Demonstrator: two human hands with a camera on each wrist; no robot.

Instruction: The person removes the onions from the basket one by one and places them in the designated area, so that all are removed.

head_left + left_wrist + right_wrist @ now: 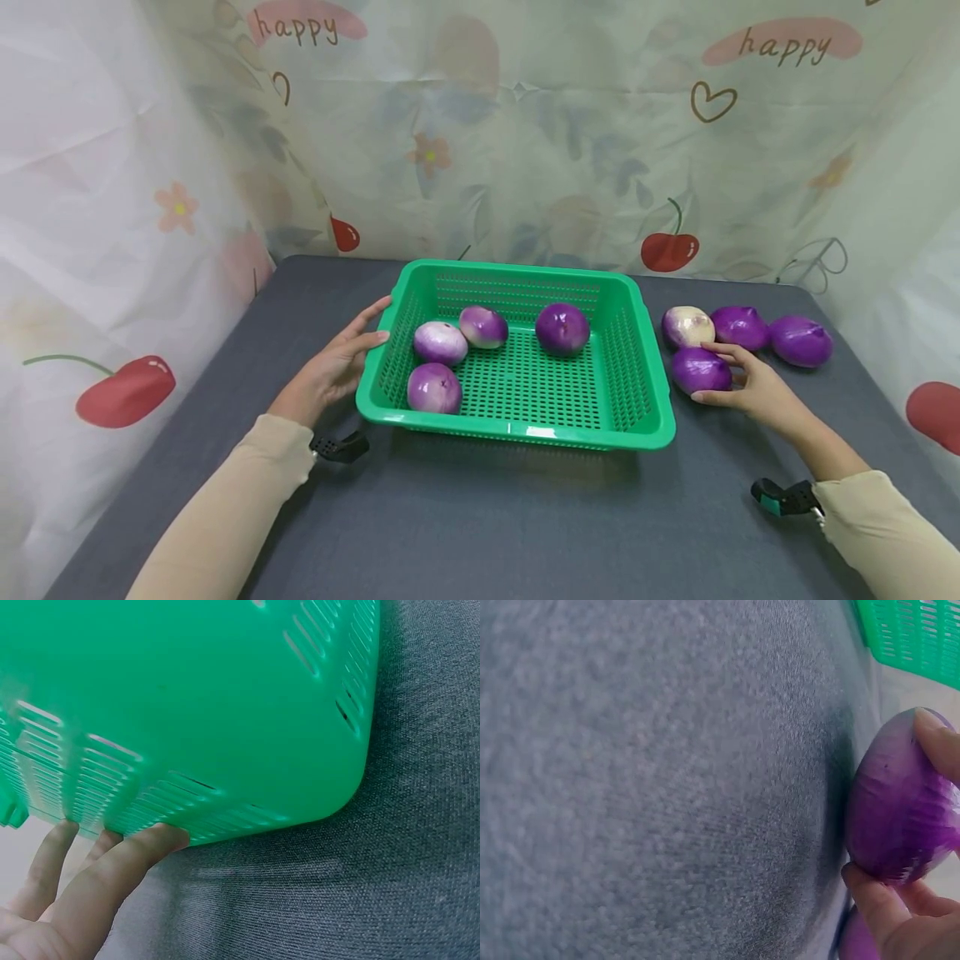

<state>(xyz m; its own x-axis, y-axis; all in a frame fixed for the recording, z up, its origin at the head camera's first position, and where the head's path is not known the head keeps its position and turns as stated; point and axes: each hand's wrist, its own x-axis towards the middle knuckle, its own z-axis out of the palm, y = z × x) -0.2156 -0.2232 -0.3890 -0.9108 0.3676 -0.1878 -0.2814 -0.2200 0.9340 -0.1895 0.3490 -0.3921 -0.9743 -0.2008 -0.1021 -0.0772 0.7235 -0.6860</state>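
My right hand [763,392] pinches a purple onion [701,371] between thumb and fingers, just to the right of a green plastic basket [517,438]. In the right wrist view the same onion [896,799] has the thumb at one end and fingertips at the other. My left hand [327,372] touches the basket's left side, its fingers fairly straight. The left wrist view shows these fingertips [161,836] against the slotted outer wall [247,750]. Inside the basket lie several onions: a dark one [562,329] toward the right, and paler ones [435,388] grouped on the left.
Close behind the held onion are a whitish onion [687,326] and two purple onions, one in the middle [739,327] and one farthest right [801,341]. Everything stands on a dark grey cloth-covered table [480,525]. Printed curtains [517,167] hang behind and at both sides.
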